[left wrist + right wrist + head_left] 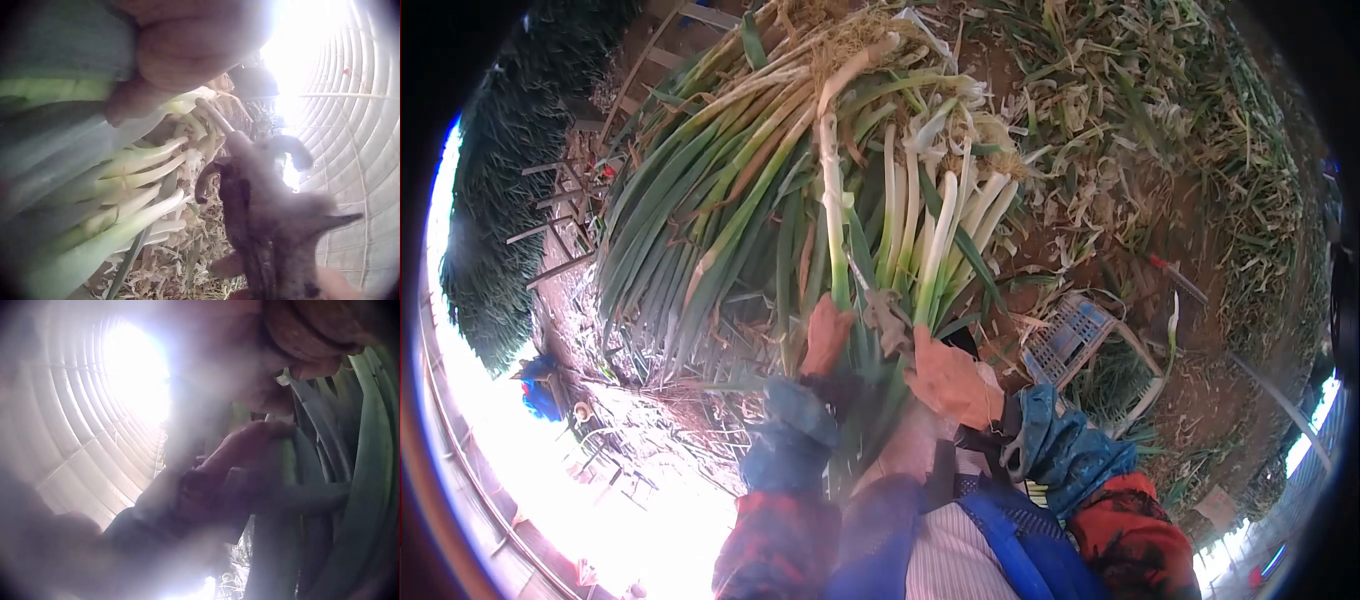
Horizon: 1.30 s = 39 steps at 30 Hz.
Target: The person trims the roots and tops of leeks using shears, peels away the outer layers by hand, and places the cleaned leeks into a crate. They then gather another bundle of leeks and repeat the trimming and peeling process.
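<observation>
In the head view my left hand point(828, 335) grips a long green onion point(833, 200) low on its green part, with its roots pointing away from me. To its right, my right hand point(955, 380) holds a grey blow gun point(887, 320). The left wrist view shows the blow gun point(269, 206) closer up, its thin nozzle directed at the onion stems below my left hand point(187, 53). Several green onions with clean white stems point(940, 235) lie beside the held one, just beyond my right hand. In the right wrist view my left hand point(244, 447) appears among green leaves point(372, 456), partly blurred.
A large heap of unpeeled green onions point(700, 200) lies at the left. Peelings point(1100, 190) cover the ground on the right, around a plastic basket point(1065, 340). Metal frames point(560, 230) stand at the far left, near a dark green stack point(500, 200).
</observation>
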Each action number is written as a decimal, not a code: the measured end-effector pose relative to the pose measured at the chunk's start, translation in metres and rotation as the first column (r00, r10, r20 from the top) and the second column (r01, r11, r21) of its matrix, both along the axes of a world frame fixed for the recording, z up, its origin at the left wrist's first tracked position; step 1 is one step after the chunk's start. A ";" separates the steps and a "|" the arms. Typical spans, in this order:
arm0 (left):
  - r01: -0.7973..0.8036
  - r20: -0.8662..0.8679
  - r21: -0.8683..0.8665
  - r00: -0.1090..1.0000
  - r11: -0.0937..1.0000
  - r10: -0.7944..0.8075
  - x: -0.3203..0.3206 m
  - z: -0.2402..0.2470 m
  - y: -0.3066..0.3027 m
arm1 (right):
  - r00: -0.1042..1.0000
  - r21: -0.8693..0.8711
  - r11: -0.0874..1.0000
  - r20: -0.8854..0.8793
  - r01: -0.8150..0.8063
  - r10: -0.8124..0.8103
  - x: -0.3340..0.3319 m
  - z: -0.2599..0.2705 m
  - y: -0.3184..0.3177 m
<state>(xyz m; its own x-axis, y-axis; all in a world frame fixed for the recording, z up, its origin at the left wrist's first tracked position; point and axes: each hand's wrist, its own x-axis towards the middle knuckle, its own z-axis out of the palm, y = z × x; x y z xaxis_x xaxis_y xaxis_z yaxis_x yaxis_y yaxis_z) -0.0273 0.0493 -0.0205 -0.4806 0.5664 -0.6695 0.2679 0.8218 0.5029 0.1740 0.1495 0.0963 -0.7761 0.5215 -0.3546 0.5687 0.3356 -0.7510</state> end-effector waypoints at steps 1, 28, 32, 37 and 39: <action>-0.018 0.045 -0.019 0.999 1.000 0.018 0.001 0.001 -0.005 | 1.000 0.005 1.000 0.001 0.013 -0.013 -0.002 -0.001 0.001; 0.017 0.038 -0.249 0.999 0.968 -0.007 0.061 0.012 -0.048 | 0.972 -0.010 0.999 0.230 0.053 -0.049 -0.026 -0.046 0.015; 0.033 0.026 -0.324 0.999 0.946 -0.025 0.068 0.019 -0.043 | 0.976 -0.016 1.000 0.216 0.016 -0.012 -0.015 -0.049 -0.001; 0.052 -0.004 -0.289 0.998 0.956 -0.056 0.072 0.014 -0.051 | 0.952 0.146 0.988 0.294 0.041 -0.083 -0.042 -0.091 0.036; 0.048 -0.005 -0.292 0.999 0.955 -0.052 0.070 0.020 -0.048 | 0.953 0.181 0.983 0.288 0.042 -0.094 -0.047 -0.099 0.047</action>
